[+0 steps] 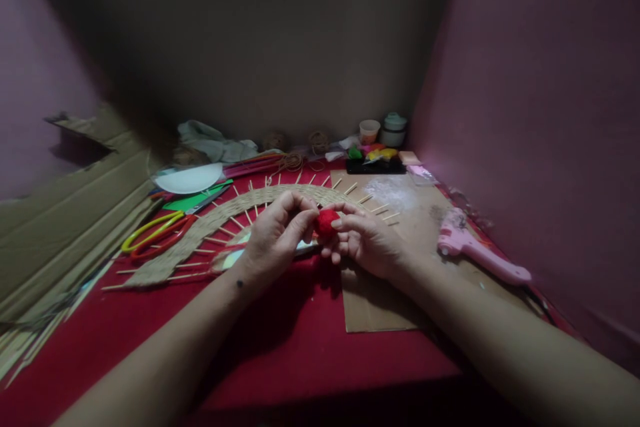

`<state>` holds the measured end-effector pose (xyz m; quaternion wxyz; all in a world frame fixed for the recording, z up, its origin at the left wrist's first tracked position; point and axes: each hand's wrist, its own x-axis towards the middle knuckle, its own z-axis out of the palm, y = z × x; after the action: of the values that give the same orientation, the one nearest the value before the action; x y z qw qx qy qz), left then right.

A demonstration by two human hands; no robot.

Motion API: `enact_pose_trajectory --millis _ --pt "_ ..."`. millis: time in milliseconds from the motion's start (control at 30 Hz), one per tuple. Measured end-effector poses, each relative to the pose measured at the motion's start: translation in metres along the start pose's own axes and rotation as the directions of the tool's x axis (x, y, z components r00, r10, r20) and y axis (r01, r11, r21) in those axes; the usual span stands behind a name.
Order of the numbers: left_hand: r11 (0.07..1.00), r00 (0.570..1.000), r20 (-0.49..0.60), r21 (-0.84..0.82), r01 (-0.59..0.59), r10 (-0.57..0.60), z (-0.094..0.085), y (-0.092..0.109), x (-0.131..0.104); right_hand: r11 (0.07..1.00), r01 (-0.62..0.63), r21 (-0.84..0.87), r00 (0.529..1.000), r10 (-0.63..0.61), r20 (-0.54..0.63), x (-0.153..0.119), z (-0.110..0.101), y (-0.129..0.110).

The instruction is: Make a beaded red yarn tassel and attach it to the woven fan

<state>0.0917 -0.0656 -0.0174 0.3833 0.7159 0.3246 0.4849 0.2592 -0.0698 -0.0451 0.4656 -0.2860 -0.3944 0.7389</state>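
A small red fuzzy ball (327,224), which looks like yarn or felt, is held between my two hands above the table. My right hand (365,237) grips it from the right with thumb and fingers. At the ball's left edge, the thumb and forefinger of my left hand (280,227) are pinched together; any fine strand between them is too small to see. Behind my hands lies a woven, fan-shaped arch (215,223) of straw-coloured cord on thin sticks, partly hidden by my left hand.
Scissors with yellow and red handles (155,233) lie left, near a white plate (190,178). A cardboard sheet (380,307) and a pink glue gun (475,250) are on the right. Tubs (393,130) and a black phone-like slab (376,166) stand behind. Cardboard (75,193) leans left.
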Motion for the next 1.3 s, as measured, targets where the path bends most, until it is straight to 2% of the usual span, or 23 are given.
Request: enact_pose_trajectory --millis 133,300,467,567,667,867,1067,1167,1300 --pt "0.999 0.999 0.021 -0.034 0.033 -0.032 0.000 0.001 -0.001 0.997 0.065 0.041 0.998 -0.065 0.008 0.002 -0.002 0.002" --pt "0.984 0.988 0.121 -0.137 0.110 -0.094 -0.001 0.001 -0.002 0.995 0.083 0.053 0.997 -0.082 -0.015 0.004 -0.002 0.002" --pt "0.995 0.986 0.141 -0.032 0.092 -0.086 -0.006 0.004 -0.002 0.991 0.123 0.048 0.992 -0.122 -0.025 0.003 -0.001 0.002" --pt "0.989 0.976 0.161 0.012 0.148 -0.148 -0.009 0.005 -0.001 0.988 0.151 0.045 0.988 -0.150 -0.029 0.003 -0.002 0.001" --pt "0.977 0.972 0.106 0.047 0.206 -0.210 -0.010 0.003 0.002 0.987 0.153 0.043 0.988 -0.151 -0.041 0.002 -0.001 -0.001" --pt "0.978 0.971 -0.115 0.010 0.211 -0.208 -0.009 -0.006 0.009 0.991 0.133 0.019 0.989 -0.132 -0.061 -0.001 0.002 -0.004" --pt "0.984 0.972 -0.151 -0.006 0.180 -0.179 -0.008 -0.009 0.008 0.992 0.110 -0.054 0.990 -0.115 -0.085 -0.004 0.005 -0.006" --pt "0.992 0.988 -0.089 -0.022 0.121 -0.123 -0.009 -0.009 0.007 0.985 0.135 -0.110 0.985 -0.145 -0.095 -0.005 0.007 -0.006" --pt "0.996 0.986 0.144 0.027 0.082 -0.085 -0.008 -0.011 0.004 0.974 0.171 -0.151 0.980 -0.184 -0.074 -0.005 0.006 -0.003"
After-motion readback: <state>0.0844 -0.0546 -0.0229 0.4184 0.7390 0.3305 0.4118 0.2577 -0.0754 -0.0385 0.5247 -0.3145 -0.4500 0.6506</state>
